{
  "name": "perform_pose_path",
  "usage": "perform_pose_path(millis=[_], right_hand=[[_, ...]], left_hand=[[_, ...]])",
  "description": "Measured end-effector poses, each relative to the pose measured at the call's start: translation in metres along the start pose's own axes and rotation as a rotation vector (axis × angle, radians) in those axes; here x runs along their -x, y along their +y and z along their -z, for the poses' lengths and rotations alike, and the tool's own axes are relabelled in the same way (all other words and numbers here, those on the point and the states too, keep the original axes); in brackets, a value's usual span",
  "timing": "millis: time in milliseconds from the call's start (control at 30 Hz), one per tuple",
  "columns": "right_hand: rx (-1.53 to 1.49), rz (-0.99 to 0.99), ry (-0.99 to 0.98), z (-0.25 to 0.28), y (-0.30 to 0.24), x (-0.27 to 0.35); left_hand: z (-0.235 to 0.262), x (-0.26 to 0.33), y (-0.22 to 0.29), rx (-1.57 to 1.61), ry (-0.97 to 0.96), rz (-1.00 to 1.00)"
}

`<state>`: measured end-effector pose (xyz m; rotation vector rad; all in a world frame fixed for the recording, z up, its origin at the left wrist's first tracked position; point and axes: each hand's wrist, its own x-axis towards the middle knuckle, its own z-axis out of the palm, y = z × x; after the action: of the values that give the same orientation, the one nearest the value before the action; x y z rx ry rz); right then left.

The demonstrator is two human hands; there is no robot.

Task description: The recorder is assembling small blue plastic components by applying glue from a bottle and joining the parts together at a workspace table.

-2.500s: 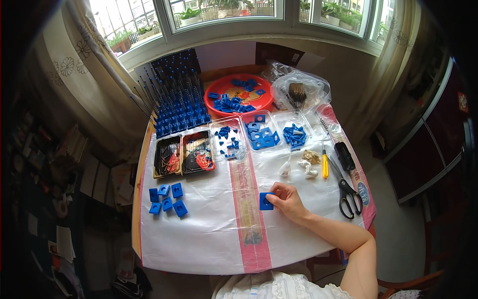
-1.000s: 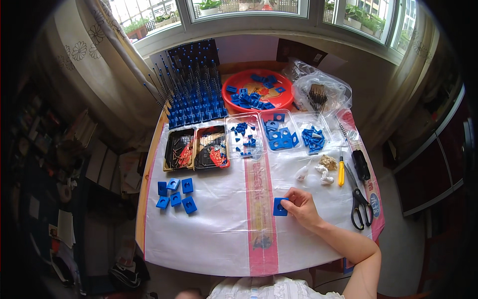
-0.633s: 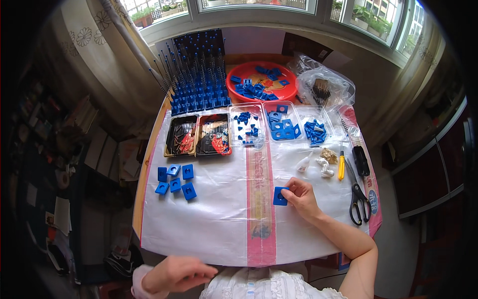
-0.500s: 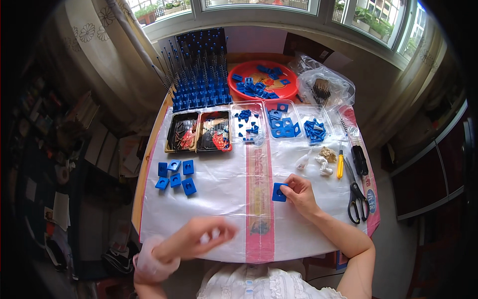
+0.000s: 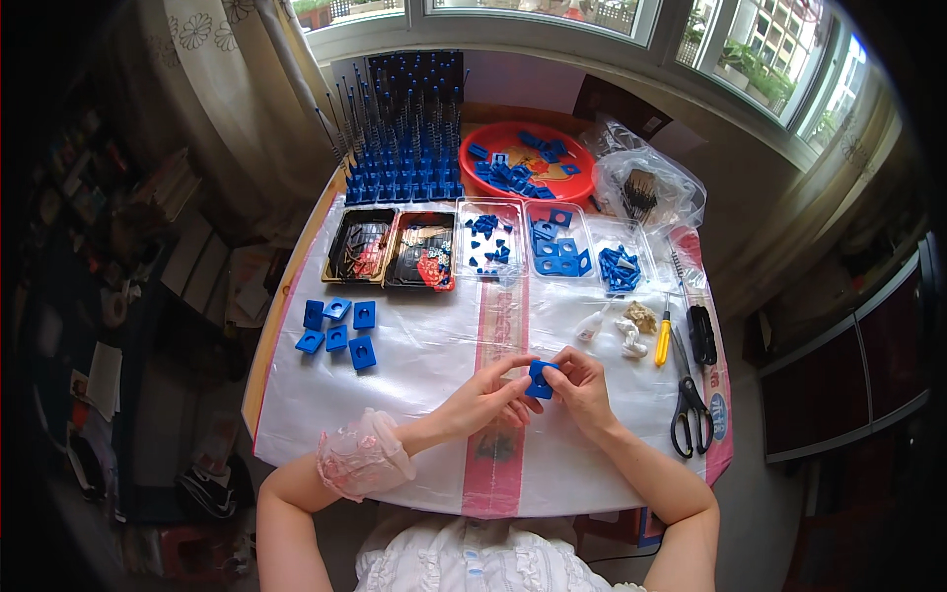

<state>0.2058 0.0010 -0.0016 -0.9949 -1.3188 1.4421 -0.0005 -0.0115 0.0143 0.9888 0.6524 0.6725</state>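
Head view showed a small square blue plate [image 5: 540,376] between the person's 2 hands, just right of the pink stripe on the sheet. The right hand [image 5: 584,389] had it pinched at its right side, thumb on the face. The left hand [image 5: 491,392] was curved around its left edge, fingers parted; whether they pressed on it could not be told from this far off.

The plate looked like moulded plastic: probably light, stiff and hard to break, perhaps a little slippery on its smooth face. Its outer edges seemed the best hold, with thumb and forefinger on opposite sides, leaving the hole in the middle uncovered.

Beneath lay a white plastic sheet [image 5: 395,340], creased and shiny, spread over a wooden worktop [image 5: 264,375]; loose parts would likely slide on it. To the left sat 6 similar blue plates [image 5: 336,338]. Towards the back stood a round red tray [image 5: 582,187] of more blue pieces, and on the right lay a yellow-handled screwdriver [image 5: 663,340] and black-handled scissors [image 5: 691,419].

Daylight came through a window [image 5: 764,74] behind the worktop, with a patterned curtain [image 5: 232,118] at its left and a dark red cabinet [image 5: 814,390] to the right.
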Motion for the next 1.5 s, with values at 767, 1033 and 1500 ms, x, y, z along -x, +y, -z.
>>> perform_pose_path(millis=[767,1033,1500], right_hand=[[-0.031,-0.020,0.021,-0.008,0.000,0.001],[0.015,-0.003,-0.013,-0.005,0.000,0.002],[0.002,-0.014,-0.013,-0.009,-0.003,0.003]], left_hand=[[0.003,0.001,-0.012,-0.089,0.090,-0.215],[0.003,0.002,-0.009,-0.127,0.122,-0.164],[-0.001,0.007,-0.005,-0.243,0.178,-0.216]])
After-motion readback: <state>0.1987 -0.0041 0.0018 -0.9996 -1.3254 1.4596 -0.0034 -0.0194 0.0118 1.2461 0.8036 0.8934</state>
